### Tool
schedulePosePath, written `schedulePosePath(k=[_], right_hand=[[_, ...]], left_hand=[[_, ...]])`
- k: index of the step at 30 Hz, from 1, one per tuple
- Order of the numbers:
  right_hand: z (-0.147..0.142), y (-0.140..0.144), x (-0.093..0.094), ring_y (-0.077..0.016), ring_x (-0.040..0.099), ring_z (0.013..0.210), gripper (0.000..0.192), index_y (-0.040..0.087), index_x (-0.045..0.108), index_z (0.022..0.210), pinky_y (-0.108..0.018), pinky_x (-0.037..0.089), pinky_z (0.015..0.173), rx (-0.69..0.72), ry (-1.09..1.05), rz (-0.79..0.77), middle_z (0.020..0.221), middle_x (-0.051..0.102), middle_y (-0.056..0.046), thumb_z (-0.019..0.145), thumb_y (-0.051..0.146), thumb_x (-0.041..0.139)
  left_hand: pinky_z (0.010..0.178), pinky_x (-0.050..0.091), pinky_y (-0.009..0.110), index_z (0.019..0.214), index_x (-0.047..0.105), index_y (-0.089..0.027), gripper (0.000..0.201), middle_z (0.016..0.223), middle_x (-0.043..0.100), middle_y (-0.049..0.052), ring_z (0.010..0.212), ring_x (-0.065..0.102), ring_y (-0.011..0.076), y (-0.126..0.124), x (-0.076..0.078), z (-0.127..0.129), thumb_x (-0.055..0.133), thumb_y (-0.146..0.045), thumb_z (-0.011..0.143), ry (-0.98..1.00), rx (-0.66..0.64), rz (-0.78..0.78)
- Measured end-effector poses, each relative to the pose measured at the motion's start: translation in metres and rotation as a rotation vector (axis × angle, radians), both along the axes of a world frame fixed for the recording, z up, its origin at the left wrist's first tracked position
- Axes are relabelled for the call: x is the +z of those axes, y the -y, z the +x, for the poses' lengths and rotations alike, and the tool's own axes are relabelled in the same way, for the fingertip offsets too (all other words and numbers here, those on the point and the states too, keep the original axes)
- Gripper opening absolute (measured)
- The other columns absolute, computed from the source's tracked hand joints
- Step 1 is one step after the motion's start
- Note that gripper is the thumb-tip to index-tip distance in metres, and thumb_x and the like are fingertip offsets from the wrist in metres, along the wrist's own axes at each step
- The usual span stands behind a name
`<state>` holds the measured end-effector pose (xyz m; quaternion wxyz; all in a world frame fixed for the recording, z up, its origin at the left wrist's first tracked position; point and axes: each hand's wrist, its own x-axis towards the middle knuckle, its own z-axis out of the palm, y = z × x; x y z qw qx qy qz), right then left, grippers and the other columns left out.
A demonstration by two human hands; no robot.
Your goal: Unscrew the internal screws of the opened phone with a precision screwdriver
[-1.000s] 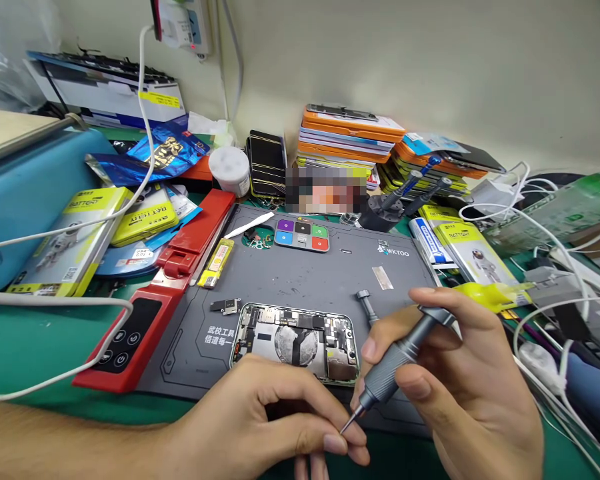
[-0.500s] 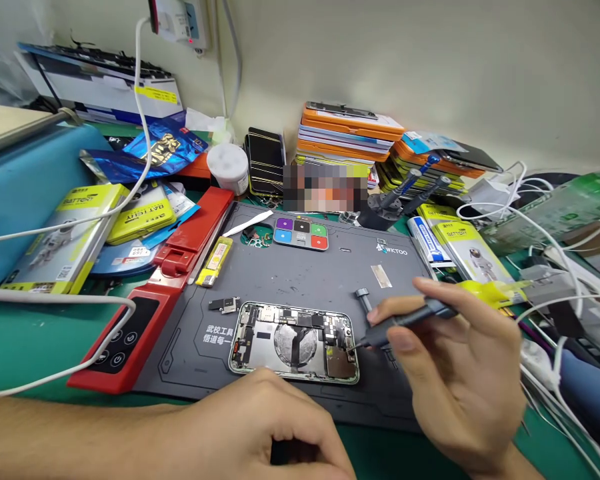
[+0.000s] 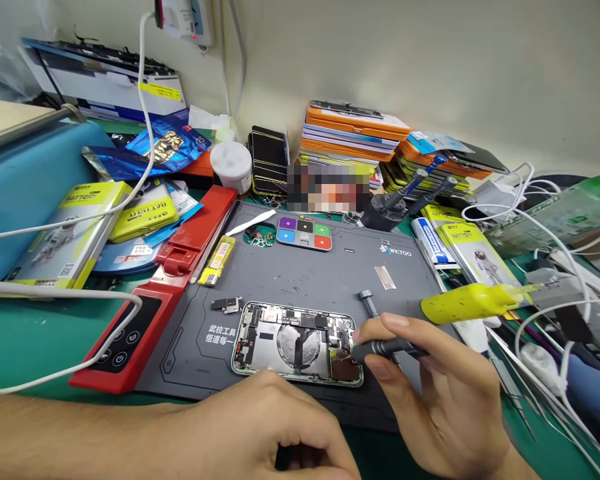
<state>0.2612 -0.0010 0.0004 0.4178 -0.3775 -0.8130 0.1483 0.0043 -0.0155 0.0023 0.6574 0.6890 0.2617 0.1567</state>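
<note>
An opened phone (image 3: pixel 300 347) lies on a dark grey work mat (image 3: pixel 300 275), its inner parts and round metal plate exposed. My right hand (image 3: pixel 440 400) grips a dark screwdriver (image 3: pixel 387 348) between thumb and fingers. The tool's tip is over the phone's right end; whether it touches a screw I cannot tell. My left hand (image 3: pixel 285 423) rests just in front of the phone's near edge with its fingers curled; the fingertips and anything in them are hidden. Another screwdriver (image 3: pixel 367 301) lies on the mat beyond my right hand.
A small metal phone part (image 3: pixel 227 305) lies left of the phone. Further back are a battery strip (image 3: pixel 217 260) and a coloured screw tray (image 3: pixel 304 233). A red device (image 3: pixel 125 343) borders the mat's left side. A yellow bottle (image 3: pixel 455 304) and white cables (image 3: pixel 555 293) lie at right.
My right hand has moved left and down with the screwdriver, bringing it further over the phone's right end. The yellow bottle shows more fully. My left hand is nearly still.
</note>
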Motion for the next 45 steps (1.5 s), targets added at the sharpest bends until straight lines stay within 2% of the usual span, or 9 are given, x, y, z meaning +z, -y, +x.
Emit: schedulePosePath(k=[3,9,12,14,19,27,34,41,45], right_hand=[[0.000,0.001,-0.002,-0.0229,0.084,0.097,0.059,0.029,0.060,0.148,-0.033,0.071,0.075,0.002,0.010,-0.002,0.119,0.084,-0.008,0.095,0.009,0.072],[0.003,-0.002,0.008,-0.0224,0.081,0.101,0.065,0.031,0.050,0.162,-0.034,0.068,0.081,0.061,0.113,0.077,0.125,0.082,-0.007,0.101,0.016,0.067],[0.002,-0.007,0.021,-0.0248,0.079,0.105,0.052,0.025,0.048,0.165,-0.040,0.066,0.084,0.117,0.177,0.128,0.128,0.080,-0.011,0.114,0.032,0.046],[0.002,-0.010,0.026,-0.0256,0.077,0.109,0.051,0.023,0.051,0.164,-0.042,0.064,0.086,0.092,0.179,0.161,0.129,0.079,-0.011,0.115,0.030,0.038],[0.004,-0.013,0.028,-0.0250,0.075,0.096,0.054,0.022,0.052,0.164,-0.041,0.061,0.078,0.096,0.169,0.263,0.109,0.079,-0.009,0.110,0.020,0.046],[0.008,-0.011,0.029,-0.0237,0.072,0.103,0.054,0.026,0.047,0.167,-0.041,0.058,0.083,0.155,0.200,0.177,0.116,0.074,-0.010,0.113,0.025,0.044],[0.006,-0.011,0.031,-0.0234,0.071,0.106,0.056,0.026,0.044,0.168,-0.040,0.057,0.086,0.196,0.224,0.156,0.120,0.073,-0.010,0.113,0.023,0.044],[0.007,-0.009,0.031,-0.0239,0.069,0.104,0.062,0.026,0.047,0.166,-0.040,0.056,0.087,0.194,0.236,0.150,0.120,0.071,-0.010,0.105,0.015,0.051],[0.004,-0.011,0.033,-0.0198,0.069,0.104,0.075,0.022,0.050,0.165,-0.035,0.056,0.089,0.205,0.193,0.165,0.119,0.070,-0.007,0.093,-0.001,0.054]], left_hand=[[0.077,0.055,0.022,0.110,0.088,-0.016,0.060,0.094,0.084,0.011,0.082,0.076,0.0191,-0.001,0.002,0.000,0.060,-0.069,0.104,0.005,-0.004,-0.009],[0.075,0.053,0.019,0.112,0.087,-0.014,0.039,0.095,0.084,0.011,0.083,0.075,0.0172,0.000,-0.003,0.001,0.067,-0.047,0.108,0.035,0.000,0.009],[0.075,0.054,0.019,0.111,0.087,-0.013,0.039,0.096,0.085,0.012,0.082,0.077,0.0172,0.001,-0.008,0.002,0.067,-0.045,0.108,0.090,0.021,0.021],[0.076,0.054,0.018,0.110,0.087,-0.013,0.037,0.095,0.085,0.012,0.082,0.077,0.0170,0.002,-0.009,0.003,0.068,-0.044,0.108,0.118,0.024,0.021],[0.076,0.055,0.017,0.109,0.087,-0.015,0.028,0.100,0.087,0.010,0.086,0.080,0.0166,0.001,-0.007,0.003,0.070,-0.037,0.108,0.168,0.027,0.016],[0.078,0.055,0.018,0.109,0.087,-0.014,0.031,0.098,0.087,0.011,0.086,0.080,0.0182,0.000,-0.009,0.002,0.071,-0.040,0.107,0.153,0.034,0.025],[0.075,0.056,0.021,0.108,0.088,-0.013,0.048,0.094,0.086,0.013,0.083,0.078,0.0190,0.001,-0.008,0.002,0.060,-0.053,0.110,0.087,0.017,0.030],[0.074,0.055,0.021,0.107,0.087,-0.018,0.049,0.095,0.085,0.011,0.081,0.078,0.0178,0.001,-0.008,0.005,0.057,-0.057,0.111,0.085,0.008,0.034],[0.072,0.053,0.019,0.105,0.087,-0.017,0.048,0.093,0.085,0.012,0.078,0.076,0.0165,0.000,-0.010,0.006,0.059,-0.055,0.110,0.118,0.009,0.026]])
